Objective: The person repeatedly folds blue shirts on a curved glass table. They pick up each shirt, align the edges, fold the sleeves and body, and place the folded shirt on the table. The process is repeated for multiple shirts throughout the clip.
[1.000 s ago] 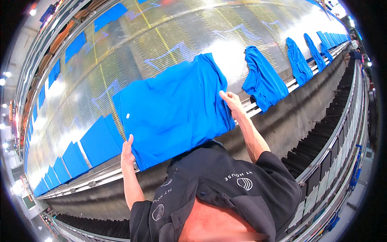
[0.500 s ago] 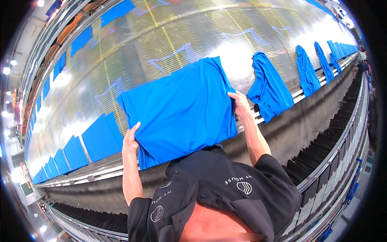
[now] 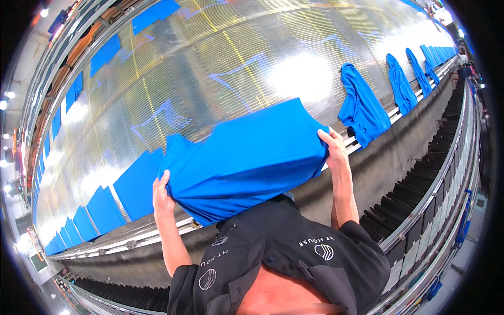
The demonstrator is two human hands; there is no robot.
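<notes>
A blue fabric piece (image 3: 247,157) is stretched between my two hands over the near edge of the long table. My left hand (image 3: 164,195) pinches its left side, thumb on top. At the right end, my right hand (image 3: 334,148) grips the edge, with the thumb up and the other fingers partly hidden. The cloth's near side hangs in folds against my dark shirt, and its far edge reaches over the tabletop. Just left of it, a flat blue piece (image 3: 135,186) lies on the table. A crumpled blue piece (image 3: 362,107) drapes over the table edge to the right.
The long shiny table (image 3: 205,100) carries yellow lines and blue outlines. More flat blue pieces (image 3: 104,210) line its near left edge. Further draped pieces (image 3: 401,86) run along the right. A metal rail (image 3: 142,241) edges the table; behind me stands a rack of dark items (image 3: 415,184).
Both hands have drawn the blue fabric nearer to me, its far edge coming down. My right hand has shifted right, pulling the cloth wider.
</notes>
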